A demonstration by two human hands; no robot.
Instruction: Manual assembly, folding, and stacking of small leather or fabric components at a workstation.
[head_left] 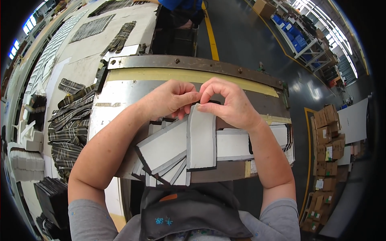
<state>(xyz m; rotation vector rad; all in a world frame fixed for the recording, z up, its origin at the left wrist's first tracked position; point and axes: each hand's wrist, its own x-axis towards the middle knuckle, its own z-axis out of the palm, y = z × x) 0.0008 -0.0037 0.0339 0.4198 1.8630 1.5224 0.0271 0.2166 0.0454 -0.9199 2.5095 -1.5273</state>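
A white strip (202, 140) with grey edges and a dark backing hangs down toward me, its top end bent up between my hands. My right hand (229, 102) pinches that end, thumb on the white face. Close beside it, my left hand (175, 98) is closed at the strip's top left corner, thumb against bent fingers; the fingertips hide the exact grip. Under the left wrist lies a fanned pile of similar strips (163, 146). More strips (232, 143) lie stacked beneath my right forearm.
The metal worktop (122, 90) has yellow tape (140, 75) and a bolted bar (161, 61) along its far edge. Plaid fabric pieces (68, 128) heap on the left table. A person in blue (173, 5) is at the far side. Cardboard boxes (326, 146) stack at right.
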